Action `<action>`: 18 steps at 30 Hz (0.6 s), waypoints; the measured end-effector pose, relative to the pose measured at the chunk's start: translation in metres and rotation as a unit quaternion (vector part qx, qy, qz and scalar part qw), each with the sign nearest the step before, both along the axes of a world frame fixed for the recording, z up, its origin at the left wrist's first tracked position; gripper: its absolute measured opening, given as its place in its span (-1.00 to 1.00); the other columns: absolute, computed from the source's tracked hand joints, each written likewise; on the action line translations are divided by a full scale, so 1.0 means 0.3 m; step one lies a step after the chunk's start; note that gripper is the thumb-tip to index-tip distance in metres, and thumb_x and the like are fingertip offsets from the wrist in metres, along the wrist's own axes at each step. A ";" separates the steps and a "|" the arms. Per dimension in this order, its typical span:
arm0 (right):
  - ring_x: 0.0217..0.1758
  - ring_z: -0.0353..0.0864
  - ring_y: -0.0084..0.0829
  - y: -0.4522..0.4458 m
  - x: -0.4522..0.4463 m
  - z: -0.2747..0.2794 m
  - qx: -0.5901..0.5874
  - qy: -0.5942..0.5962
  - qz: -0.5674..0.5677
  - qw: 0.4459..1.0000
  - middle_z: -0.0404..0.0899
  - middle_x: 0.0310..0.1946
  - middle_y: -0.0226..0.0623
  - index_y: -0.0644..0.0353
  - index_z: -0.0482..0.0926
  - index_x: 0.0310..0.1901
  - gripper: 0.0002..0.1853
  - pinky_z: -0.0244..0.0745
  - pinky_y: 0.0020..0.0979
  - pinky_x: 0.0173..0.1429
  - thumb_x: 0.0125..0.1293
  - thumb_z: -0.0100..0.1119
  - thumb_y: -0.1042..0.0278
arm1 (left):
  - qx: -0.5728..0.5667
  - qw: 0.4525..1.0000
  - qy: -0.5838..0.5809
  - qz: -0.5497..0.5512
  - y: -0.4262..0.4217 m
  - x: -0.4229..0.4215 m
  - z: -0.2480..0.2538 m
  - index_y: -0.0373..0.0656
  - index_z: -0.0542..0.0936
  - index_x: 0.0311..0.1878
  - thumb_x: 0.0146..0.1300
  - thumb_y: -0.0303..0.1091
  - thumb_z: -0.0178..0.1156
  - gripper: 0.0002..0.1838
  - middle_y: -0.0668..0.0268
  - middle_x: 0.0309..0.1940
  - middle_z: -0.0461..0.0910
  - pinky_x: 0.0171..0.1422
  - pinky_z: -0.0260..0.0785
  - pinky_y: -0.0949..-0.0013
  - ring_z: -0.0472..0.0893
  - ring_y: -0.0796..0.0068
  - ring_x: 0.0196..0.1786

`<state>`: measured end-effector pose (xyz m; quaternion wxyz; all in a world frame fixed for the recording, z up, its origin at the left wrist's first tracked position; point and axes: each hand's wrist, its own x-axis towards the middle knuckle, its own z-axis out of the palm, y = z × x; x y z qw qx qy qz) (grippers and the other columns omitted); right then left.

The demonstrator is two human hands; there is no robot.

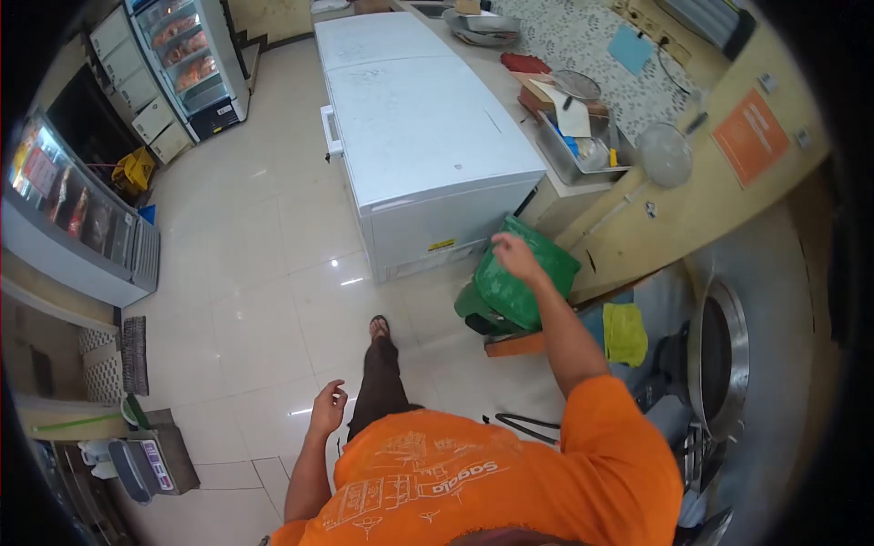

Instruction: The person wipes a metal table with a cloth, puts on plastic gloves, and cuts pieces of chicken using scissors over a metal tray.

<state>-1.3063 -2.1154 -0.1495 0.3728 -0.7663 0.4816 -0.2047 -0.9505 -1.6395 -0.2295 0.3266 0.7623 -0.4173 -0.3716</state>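
Note:
My right hand (517, 257) is over the lid of a green wheeled bin (543, 284), with its fingers loosely bent and nothing visible in them. Whether it touches the lid is unclear. My left hand (329, 407) hangs low at my side above the tiled floor (246, 364), its fingers slightly curled and apart, holding nothing. The bin stands at the near corner of a white chest freezer (419, 109), whose lid is down.
Along the wall runs a counter with a metal tray (583, 168) of utensils. A strainer (665, 155) hangs near an orange sign (751, 138). A large wok (724, 355) and a yellow-green cloth (625, 334) are at right. Display fridges (86, 214) stand at left.

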 end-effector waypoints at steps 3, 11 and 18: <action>-0.11 0.66 -0.29 -0.311 0.192 0.042 -0.022 0.063 0.065 0.996 0.70 -0.17 -0.12 0.23 0.61 0.18 -0.60 0.55 -0.29 0.05 0.34 0.13 0.34 | 0.016 0.999 -0.010 0.031 -0.154 0.090 -0.113 -0.19 0.56 0.23 0.34 -0.46 0.17 -0.62 0.14 -0.25 0.70 -0.15 0.53 0.29 0.68 0.26 -0.30; -0.22 0.62 -0.49 -0.876 0.063 0.446 -0.043 0.010 -0.054 0.998 0.67 -0.20 -0.33 0.19 0.58 0.21 -0.65 0.54 -0.44 -0.16 0.43 0.17 0.37 | 0.007 0.995 -0.024 -0.092 -1.014 0.316 0.047 -0.11 0.56 0.24 0.34 -0.44 0.23 -0.60 0.15 -0.11 0.65 -0.04 0.55 0.24 0.68 0.24 -0.20; -0.19 0.62 -0.56 -1.199 -0.455 0.238 0.018 -0.060 -0.331 0.941 0.65 -0.17 -0.43 0.17 0.60 0.18 -0.68 0.49 -0.50 -0.23 0.43 0.16 0.37 | 0.033 0.981 -0.141 -0.127 -1.649 0.506 0.330 -0.12 0.55 0.27 0.37 -0.46 0.22 -0.59 0.11 -0.02 0.64 0.03 0.53 0.21 0.66 0.21 -0.04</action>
